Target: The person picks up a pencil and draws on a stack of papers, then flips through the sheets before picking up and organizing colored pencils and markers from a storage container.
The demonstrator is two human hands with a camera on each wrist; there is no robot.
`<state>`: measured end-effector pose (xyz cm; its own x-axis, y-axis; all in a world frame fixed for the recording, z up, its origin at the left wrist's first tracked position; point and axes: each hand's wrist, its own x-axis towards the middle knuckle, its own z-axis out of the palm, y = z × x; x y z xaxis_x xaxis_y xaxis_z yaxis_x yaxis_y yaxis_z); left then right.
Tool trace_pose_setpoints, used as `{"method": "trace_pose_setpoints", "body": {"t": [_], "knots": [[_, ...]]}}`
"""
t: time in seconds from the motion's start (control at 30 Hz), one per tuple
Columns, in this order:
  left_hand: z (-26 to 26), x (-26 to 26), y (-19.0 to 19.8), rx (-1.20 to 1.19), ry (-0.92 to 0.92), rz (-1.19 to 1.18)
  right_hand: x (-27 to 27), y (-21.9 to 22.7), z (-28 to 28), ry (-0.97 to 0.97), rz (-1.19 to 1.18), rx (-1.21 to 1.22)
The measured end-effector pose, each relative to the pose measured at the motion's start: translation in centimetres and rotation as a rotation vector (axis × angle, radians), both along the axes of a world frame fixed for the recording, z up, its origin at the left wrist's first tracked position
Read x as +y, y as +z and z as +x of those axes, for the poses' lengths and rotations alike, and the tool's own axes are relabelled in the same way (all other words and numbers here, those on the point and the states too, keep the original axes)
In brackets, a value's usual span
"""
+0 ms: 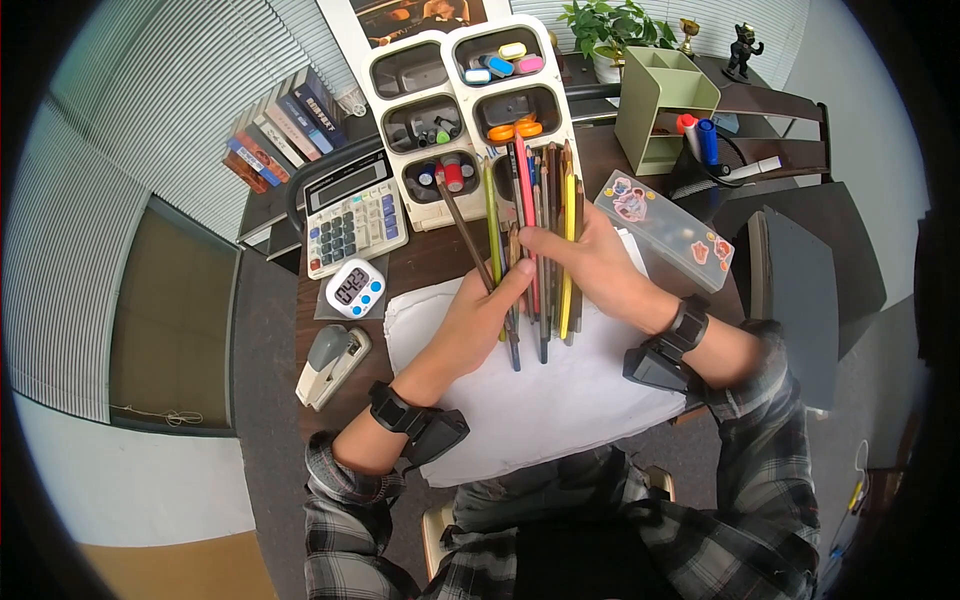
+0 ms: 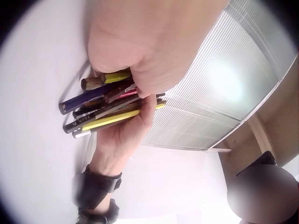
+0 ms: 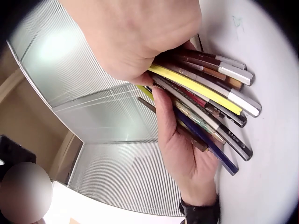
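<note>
- Above the white paper (image 1: 530,420) at the near edge of the table (image 1: 435,255): a bundle of pencils (image 1: 541,200) in mixed colours, lower ends directed toward the person. Contact between these ends and the paper cannot be determined.
- Left grip (image 1: 475,310): grasping the bundle's left side, thumb uppermost. One brown pencil (image 1: 463,230) leans outward here.
- Right grip (image 1: 605,265): grasping the bundle's right side, thumb laid over the pencils.
- Far edge of table: white organiser (image 1: 460,90), with compartments.
- Left edge, far to near: calculator (image 1: 355,215), timer (image 1: 355,288), stapler (image 1: 333,365).
- Toward the right edge: translucent case (image 1: 665,230) with stickers, near the right grip.
- Far right corner: green holder (image 1: 640,110).
</note>
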<state>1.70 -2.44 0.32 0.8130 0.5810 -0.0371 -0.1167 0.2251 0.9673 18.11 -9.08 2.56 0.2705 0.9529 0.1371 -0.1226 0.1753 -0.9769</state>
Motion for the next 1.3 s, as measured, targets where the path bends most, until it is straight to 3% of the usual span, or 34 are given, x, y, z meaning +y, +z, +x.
{"method": "trace_pose_setpoints", "body": {"t": [0.17, 0.27, 0.37, 0.5, 0.6, 0.7, 1.03, 1.3], "knots": [[0.1, -0.3, 0.2, 0.057, 0.040, 0.035, 0.1, -0.1, 0.1, 0.002, -0.004, -0.017], [-0.1, -0.2, 0.7, 0.107, 0.068, 0.065, 0.2, 0.0, -0.1, -0.053, 0.042, 0.037], [0.4, 0.0, 0.0, 0.052, 0.115, 0.091, 0.0, 0.4, -0.1, 0.019, 0.008, 0.159], [-0.1, 0.6, -0.5, 0.096, 0.064, 0.117, -0.1, 0.6, -0.1, 0.023, 0.021, 0.190], [0.5, 0.0, 0.5, 0.009, 0.161, 0.039, -0.1, 0.5, 0.1, 0.002, 0.019, 0.187], [0.8, -0.2, 1.6, -0.025, 0.388, 0.005, -0.1, 0.6, 0.2, -0.011, 0.015, 0.189], [-0.4, 0.8, 1.8, -0.136, 0.543, 0.211, -0.3, 0.8, -0.1, -0.016, 0.048, 0.105], [-0.1, 0.6, 0.6, 0.001, 0.336, 0.344, -0.5, 1.0, -0.4, -0.057, 0.087, 0.064]]}}
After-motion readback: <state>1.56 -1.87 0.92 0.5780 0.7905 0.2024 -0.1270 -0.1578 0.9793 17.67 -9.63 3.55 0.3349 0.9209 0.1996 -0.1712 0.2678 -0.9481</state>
